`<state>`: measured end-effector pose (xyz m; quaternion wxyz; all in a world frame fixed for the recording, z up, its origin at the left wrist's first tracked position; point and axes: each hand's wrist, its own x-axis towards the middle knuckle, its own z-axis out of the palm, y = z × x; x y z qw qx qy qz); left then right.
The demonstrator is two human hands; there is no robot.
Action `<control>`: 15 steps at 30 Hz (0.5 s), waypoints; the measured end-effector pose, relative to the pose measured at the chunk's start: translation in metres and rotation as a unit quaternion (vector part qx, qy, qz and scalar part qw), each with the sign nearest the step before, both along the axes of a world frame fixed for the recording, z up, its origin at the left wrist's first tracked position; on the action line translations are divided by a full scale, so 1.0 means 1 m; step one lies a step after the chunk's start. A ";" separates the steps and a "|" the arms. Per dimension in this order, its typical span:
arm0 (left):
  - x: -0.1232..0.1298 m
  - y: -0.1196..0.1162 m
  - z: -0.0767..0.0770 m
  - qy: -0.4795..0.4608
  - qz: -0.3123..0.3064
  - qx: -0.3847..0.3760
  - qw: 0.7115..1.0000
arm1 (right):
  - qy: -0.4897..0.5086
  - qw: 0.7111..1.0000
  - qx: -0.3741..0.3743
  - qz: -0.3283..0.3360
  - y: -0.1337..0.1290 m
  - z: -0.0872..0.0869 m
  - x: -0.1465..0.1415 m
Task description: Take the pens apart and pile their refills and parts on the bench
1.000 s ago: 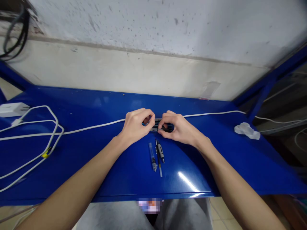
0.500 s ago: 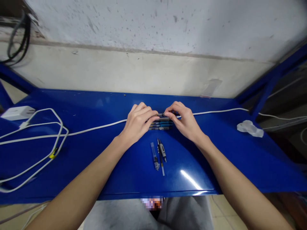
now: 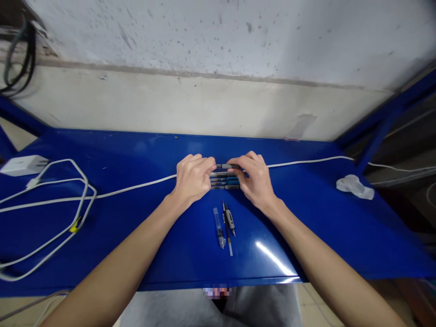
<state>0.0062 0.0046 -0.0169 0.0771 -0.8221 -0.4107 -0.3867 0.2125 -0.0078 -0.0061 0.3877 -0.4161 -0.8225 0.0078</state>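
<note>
Between my two hands a pen [image 3: 223, 166] with a grey grip lies level, just beyond a row of pens. My left hand [image 3: 195, 178] pinches its left end. The fingers of my right hand [image 3: 254, 176] close round its right end. Right below, several assembled pens [image 3: 223, 181] lie side by side, some with blue grips, partly covered by my hands. Closer to me are loose pen parts: a clear barrel [image 3: 219, 228], a thin ink refill [image 3: 228, 234] and a grey grip section [image 3: 230, 220] with a tip.
A white cable [image 3: 143, 183] runs across the blue table [image 3: 136, 245] behind my hands and coils at the left beside a white charger [image 3: 24, 165]. Crumpled clear plastic [image 3: 354, 186] lies at the right. A wall [image 3: 218, 104] rises behind the table.
My right hand has shifted its grip along the pen, and its fingers now wrap its grey part. My left hand has turned and closed further. The loose parts stay where they were.
</note>
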 end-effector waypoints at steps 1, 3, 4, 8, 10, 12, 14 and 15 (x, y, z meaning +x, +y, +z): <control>-0.001 0.001 0.000 -0.005 0.000 0.005 1.000 | -0.006 1.000 0.006 -0.002 0.001 0.000 -0.001; -0.003 0.002 0.000 -0.013 0.003 0.019 1.000 | -0.020 1.000 0.014 -0.006 0.003 0.000 -0.003; -0.003 0.002 0.000 -0.016 0.004 0.027 1.000 | -0.021 1.000 0.018 -0.006 0.004 0.000 -0.004; -0.003 0.001 0.000 -0.020 0.004 0.047 0.999 | -0.004 0.999 0.028 0.023 0.009 -0.003 -0.008; -0.002 0.001 0.000 -0.018 0.002 0.052 0.998 | 0.008 0.999 0.041 0.030 0.009 -0.005 -0.009; -0.002 0.000 0.000 -0.018 0.003 0.051 0.999 | 0.025 0.998 0.052 0.029 0.009 -0.007 -0.009; -0.002 0.000 0.000 -0.020 0.003 0.046 0.999 | 0.043 0.997 0.054 0.031 0.007 -0.009 -0.009; -0.002 0.001 0.000 -0.021 0.002 0.043 0.999 | 0.052 0.997 0.053 0.034 0.007 -0.009 -0.009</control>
